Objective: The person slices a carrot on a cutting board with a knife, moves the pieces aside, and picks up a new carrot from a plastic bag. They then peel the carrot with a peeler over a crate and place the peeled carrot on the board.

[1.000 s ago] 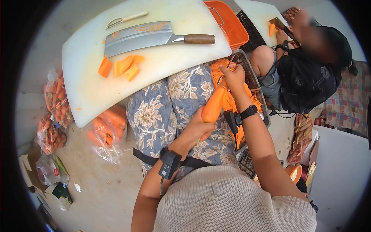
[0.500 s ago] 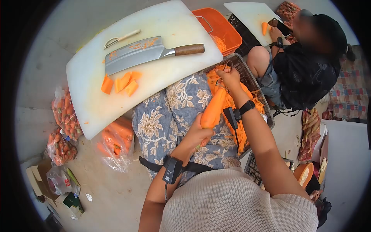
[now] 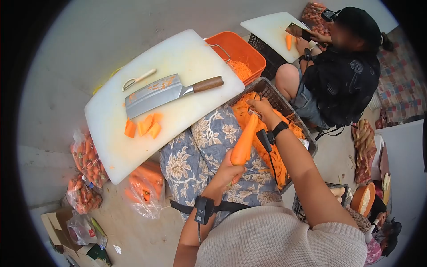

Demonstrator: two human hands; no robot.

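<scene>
My left hand (image 3: 229,170) is wrapped round the lower end of a large peeled carrot (image 3: 243,141), held tilted above my lap. At the carrot's upper end, my right hand (image 3: 263,109) is closed on a small metal tool, probably a peeler (image 3: 254,111), mostly hidden by the fingers. Beneath my right hand a dark crate (image 3: 278,99) holds orange peelings (image 3: 272,156). On the white cutting board (image 3: 178,58) lie a cleaver (image 3: 153,96) with a wooden handle, a second peeler (image 3: 139,80) and several carrot pieces (image 3: 146,124).
An orange bin (image 3: 249,50) with shredded carrot stands behind the crate. Another person (image 3: 342,80) holds a cleaver at a second board (image 3: 267,26). Bags of carrots (image 3: 147,182) lie on the floor at left. Another person (image 3: 382,240) is partly visible at lower right.
The view has shifted, so the boards appear lower. My right hand remains at the carrot's upper end. The other person's cleaver has moved away from the carrot on their board.
</scene>
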